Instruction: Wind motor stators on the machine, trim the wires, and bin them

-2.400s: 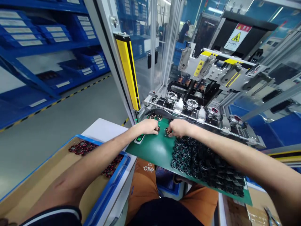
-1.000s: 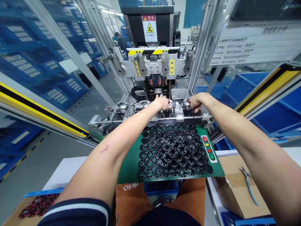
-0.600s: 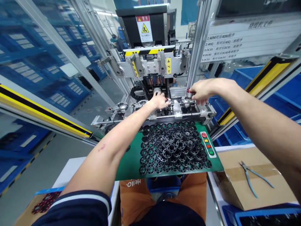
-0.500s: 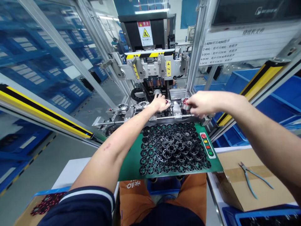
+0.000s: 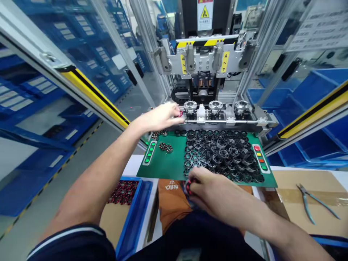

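Note:
My left hand [image 5: 161, 116] is at the left end of the machine's row of round metal holders [image 5: 190, 105]. Its fingers are closed on a small red motor stator [image 5: 181, 114], mostly covered by the fingertips. Down at the front edge of the green mat [image 5: 168, 165], my right hand [image 5: 208, 188] grips a red and dark motor stator [image 5: 188, 187] above my lap. Black ring-shaped parts [image 5: 223, 154] lie stacked and in rows on the mat's right side. Several copper-wound stators [image 5: 165, 147] lie on its left.
Red stators [image 5: 123, 192] lie in a blue-rimmed box [image 5: 133, 210] at lower left. Button panels [image 5: 149, 153] flank the mat. Pliers [image 5: 306, 203] rest on a cardboard box [image 5: 293, 177] at right. Yellow-black bars [image 5: 95, 96] border the machine opening.
My left hand has gone from a middle holder to the row's left end. My right hand has come down from the right-hand holder to the mat's front edge with a stator. The view has shifted.

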